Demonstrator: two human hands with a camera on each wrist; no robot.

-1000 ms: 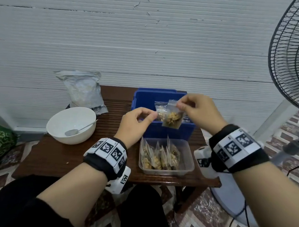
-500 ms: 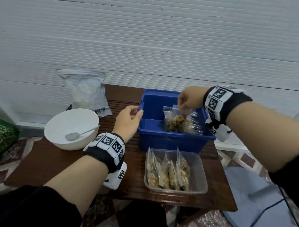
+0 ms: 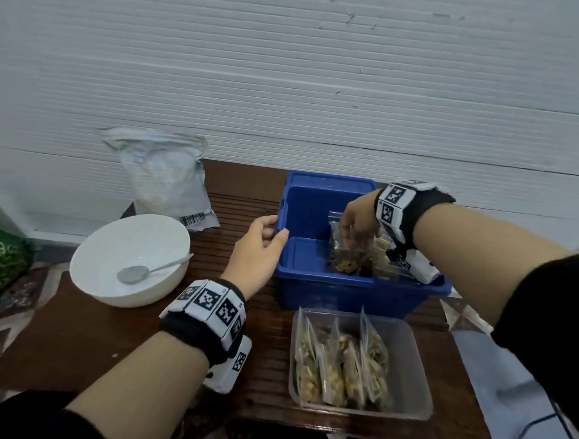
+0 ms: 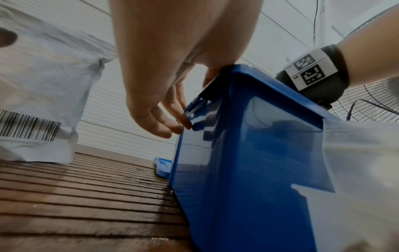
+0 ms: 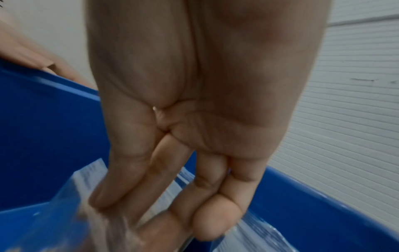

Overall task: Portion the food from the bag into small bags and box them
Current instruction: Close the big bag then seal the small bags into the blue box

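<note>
- The small bag (image 3: 349, 252) of food stands inside the blue box (image 3: 298, 279), at its right end, with more filled bags leaning behind it toward the box's right wall.
- My right hand (image 3: 359, 222) reaches down into the blue box; thumb and fingers (image 5: 121, 185) point downward, extended onto the clear plastic of the small bag, pressing its top rather than curling round it.
- My left hand (image 3: 257, 247) rests on the blue box's left rim, thumb over the edge and fingers (image 4: 164, 126) relaxed against the outer wall.
- The clear tub (image 3: 411, 354) sits just in front of the blue box, holding four filled bags upright.
- The white bowl (image 3: 127, 258) stands left of the blue box, well apart, with a spoon (image 3: 146, 271) lying in it.
- The big food bag (image 3: 164, 177) leans against the wall, left of the blue box and behind the bowl.
- All of it sits on the slatted wooden table (image 3: 77, 339).
</note>
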